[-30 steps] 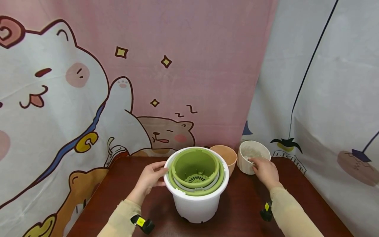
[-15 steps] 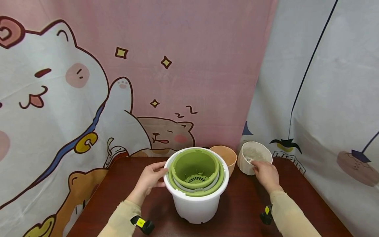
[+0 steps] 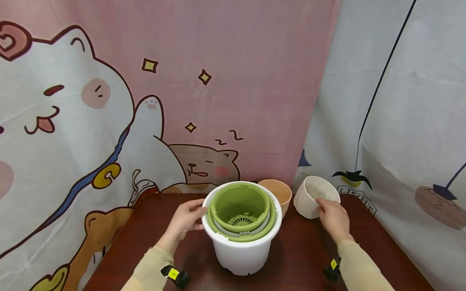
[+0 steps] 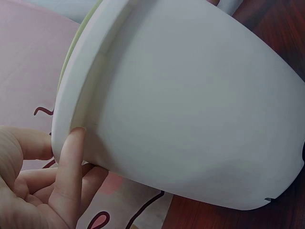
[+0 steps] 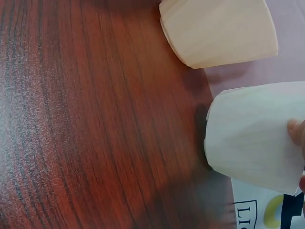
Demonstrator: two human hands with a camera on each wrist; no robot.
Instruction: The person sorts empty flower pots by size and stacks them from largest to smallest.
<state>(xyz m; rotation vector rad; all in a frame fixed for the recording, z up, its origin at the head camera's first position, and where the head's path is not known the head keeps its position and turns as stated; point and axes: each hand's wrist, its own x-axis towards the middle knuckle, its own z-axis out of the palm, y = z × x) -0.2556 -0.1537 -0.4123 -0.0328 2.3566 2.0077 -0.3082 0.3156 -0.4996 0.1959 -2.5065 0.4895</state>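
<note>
A large white flowerpot (image 3: pixel 240 256) stands upright on the table. Nested inside it are green pots, the innermost one (image 3: pixel 236 200) with a slotted bottom, and a grey rim between them. My left hand (image 3: pixel 183 218) holds the large pot's left rim; in the left wrist view, the thumb lies below the rim's lip. At the back right, my right hand (image 3: pixel 334 218) pinches the near rim of a small white flowerpot (image 3: pixel 305 202), which leans to the right. In the right wrist view, this white pot (image 5: pixel 252 138) shows its faceted side, and only fingertips appear.
An orange flowerpot (image 3: pixel 277 190) stands between the large pot and the small white one, partly hidden behind the large pot. The dark red-brown table (image 3: pixel 298 258) ends at a printed cloth backdrop (image 3: pixel 255 101) behind and on the right.
The small white pot has shifted slightly right and towards me and now tilts, with my right hand moving along. The left hand and large pot stay put.
</note>
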